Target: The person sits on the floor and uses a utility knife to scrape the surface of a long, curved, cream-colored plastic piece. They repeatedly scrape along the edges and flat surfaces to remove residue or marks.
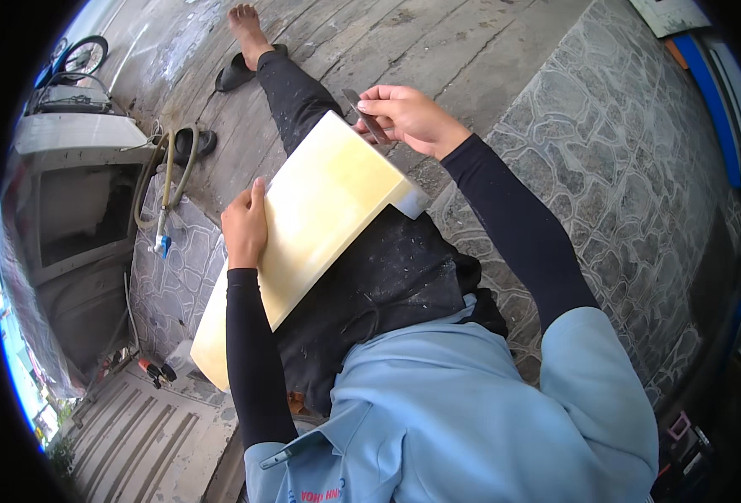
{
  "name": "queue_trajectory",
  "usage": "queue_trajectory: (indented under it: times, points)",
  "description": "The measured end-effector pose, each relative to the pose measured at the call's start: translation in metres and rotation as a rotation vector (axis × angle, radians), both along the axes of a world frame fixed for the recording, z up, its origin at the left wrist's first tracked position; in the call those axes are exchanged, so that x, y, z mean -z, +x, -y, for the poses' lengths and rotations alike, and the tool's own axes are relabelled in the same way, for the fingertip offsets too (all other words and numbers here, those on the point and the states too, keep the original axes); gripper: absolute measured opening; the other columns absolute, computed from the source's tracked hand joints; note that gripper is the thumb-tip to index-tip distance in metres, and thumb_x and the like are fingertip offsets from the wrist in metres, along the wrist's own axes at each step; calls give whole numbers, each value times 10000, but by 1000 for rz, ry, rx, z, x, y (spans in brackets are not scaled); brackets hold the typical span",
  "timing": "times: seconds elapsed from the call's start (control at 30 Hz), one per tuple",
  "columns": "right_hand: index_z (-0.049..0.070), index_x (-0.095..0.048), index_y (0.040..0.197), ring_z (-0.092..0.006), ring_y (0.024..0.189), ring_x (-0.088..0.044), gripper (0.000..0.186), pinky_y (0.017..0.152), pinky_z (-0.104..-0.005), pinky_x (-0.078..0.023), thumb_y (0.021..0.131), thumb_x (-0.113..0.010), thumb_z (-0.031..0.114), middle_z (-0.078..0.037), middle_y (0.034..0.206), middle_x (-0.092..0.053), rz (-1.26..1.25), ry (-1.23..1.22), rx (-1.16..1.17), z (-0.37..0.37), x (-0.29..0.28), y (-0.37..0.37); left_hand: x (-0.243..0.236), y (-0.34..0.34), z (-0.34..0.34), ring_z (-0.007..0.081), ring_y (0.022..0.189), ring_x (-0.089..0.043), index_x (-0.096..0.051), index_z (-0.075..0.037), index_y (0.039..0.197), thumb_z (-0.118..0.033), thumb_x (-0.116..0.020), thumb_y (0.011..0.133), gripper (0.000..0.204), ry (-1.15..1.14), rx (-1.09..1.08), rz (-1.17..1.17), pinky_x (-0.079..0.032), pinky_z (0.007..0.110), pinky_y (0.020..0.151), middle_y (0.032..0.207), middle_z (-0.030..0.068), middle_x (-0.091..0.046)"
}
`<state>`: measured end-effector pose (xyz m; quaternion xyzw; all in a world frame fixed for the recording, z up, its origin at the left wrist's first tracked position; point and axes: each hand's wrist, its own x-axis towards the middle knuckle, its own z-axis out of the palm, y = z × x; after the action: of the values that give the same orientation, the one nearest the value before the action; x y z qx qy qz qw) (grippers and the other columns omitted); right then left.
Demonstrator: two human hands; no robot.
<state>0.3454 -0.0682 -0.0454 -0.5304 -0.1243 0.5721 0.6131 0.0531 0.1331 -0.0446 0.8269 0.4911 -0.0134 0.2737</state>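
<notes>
A long pale yellow board (320, 210) lies tilted across my lap, over black trousers. My left hand (245, 226) grips its left edge, thumb on top. My right hand (408, 116) is closed on a thin dark blade-like strip (365, 117) held at the board's far upper corner, with the strip touching the board's edge. A white end face of the board (411, 201) shows at the right corner. Both forearms wear black sleeves under a light blue shirt.
My outstretched leg ends in a bare foot (245, 25) beside a black sandal (236, 74); another sandal (194, 142) lies near a coiled hose (169, 176). A grey appliance casing (77, 218) stands at left. Stone-pattern paving (605, 168) spreads to the right, with a bicycle wheel (81, 54) far left.
</notes>
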Motion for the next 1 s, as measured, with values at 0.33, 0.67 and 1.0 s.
queue_trajectory:
  times: [0.33, 0.67, 1.0]
  points:
    - [-5, -696, 1194, -148, 969, -754, 172, 858, -299, -603, 1070, -700, 114, -50, 1075, -745, 194, 5, 397, 77, -4, -36, 42, 20, -55, 480, 1036, -739, -791, 38, 1040, -626, -480, 1100, 736, 80, -40, 40, -538, 530, 944, 1017, 300, -776]
    - [-1, -817, 1106, -128, 855, -766, 195, 757, -289, -590, 977, -818, 145, -60, 953, -818, 705, -206, 407, 80, 38, -48, 16, 76, 64, 539, 1606, -275, -355, -149, 1715, -697, -760, 899, 1063, 422, 501, -6, -260, 787, 1205, 1772, 241, -283]
    - [-1, -817, 1051, -192, 788, -764, 127, 728, -320, -591, 956, -796, 80, -112, 944, -803, 1077, -108, 329, 54, 39, -34, 29, 85, 70, 624, 1600, -198, -318, -141, 1730, -724, -814, 800, 1205, 374, 518, 56, -200, 835, 1191, 1770, 295, -238]
